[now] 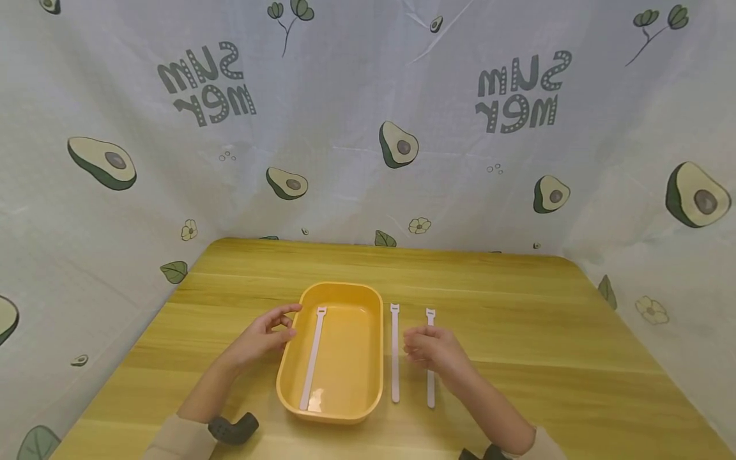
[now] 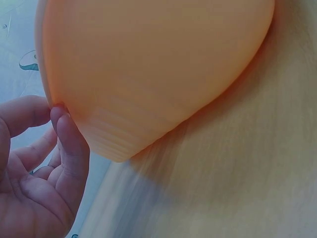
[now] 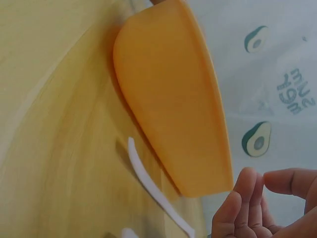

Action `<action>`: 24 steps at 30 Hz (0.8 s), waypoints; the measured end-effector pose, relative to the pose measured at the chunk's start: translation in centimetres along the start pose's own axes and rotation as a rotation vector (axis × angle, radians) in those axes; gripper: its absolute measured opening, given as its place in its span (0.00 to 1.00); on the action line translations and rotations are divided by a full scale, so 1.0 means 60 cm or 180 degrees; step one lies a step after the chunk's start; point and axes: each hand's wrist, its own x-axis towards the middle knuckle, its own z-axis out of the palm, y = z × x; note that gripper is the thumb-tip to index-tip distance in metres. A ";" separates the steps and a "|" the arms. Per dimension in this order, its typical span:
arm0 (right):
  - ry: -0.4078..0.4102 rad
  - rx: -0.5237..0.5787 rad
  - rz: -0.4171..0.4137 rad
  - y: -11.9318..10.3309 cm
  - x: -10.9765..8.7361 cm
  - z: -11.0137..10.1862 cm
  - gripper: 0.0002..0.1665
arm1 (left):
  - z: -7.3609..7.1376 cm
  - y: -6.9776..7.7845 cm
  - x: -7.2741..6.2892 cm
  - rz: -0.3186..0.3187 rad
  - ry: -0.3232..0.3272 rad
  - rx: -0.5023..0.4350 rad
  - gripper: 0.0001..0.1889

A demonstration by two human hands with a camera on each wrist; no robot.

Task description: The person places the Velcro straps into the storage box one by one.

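Note:
A yellow plastic tray [image 1: 345, 358] with rounded corners stands on the table. My left hand [image 1: 271, 331] is at its left side; in the left wrist view the thumb and index finger [image 2: 29, 111] pinch the rim. Inside the tray, along its left side, lies a white cable strap [image 1: 312, 361] with a slotted head. Right of the tray lie a second white strap [image 1: 395, 354] and a third one [image 1: 430, 390], roughly parallel. My right hand [image 1: 436, 350] is over the third strap and partly hides it, fingers loosely bent, nothing visible between them.
The wood-grain table [image 1: 552, 332] has rounded far corners. Behind it and at both sides hangs a pale cloth [image 1: 345, 89] printed with avocados and lettering. A dark curved wrist device [image 1: 233, 429] sits at the left sleeve, and another at the right.

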 end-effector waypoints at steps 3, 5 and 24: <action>0.0030 0.0042 0.0033 0.008 0.004 -0.005 0.17 | 0.000 0.001 -0.001 0.0001 -0.0002 0.0003 0.29; 0.0057 0.0067 0.0058 0.014 0.008 -0.009 0.17 | 0.000 0.002 -0.001 0.0001 -0.0003 -0.0009 0.30; 0.0703 -0.0685 0.0017 0.042 0.025 -0.055 0.14 | -0.002 -0.002 0.001 0.0054 -0.0064 -0.0072 0.29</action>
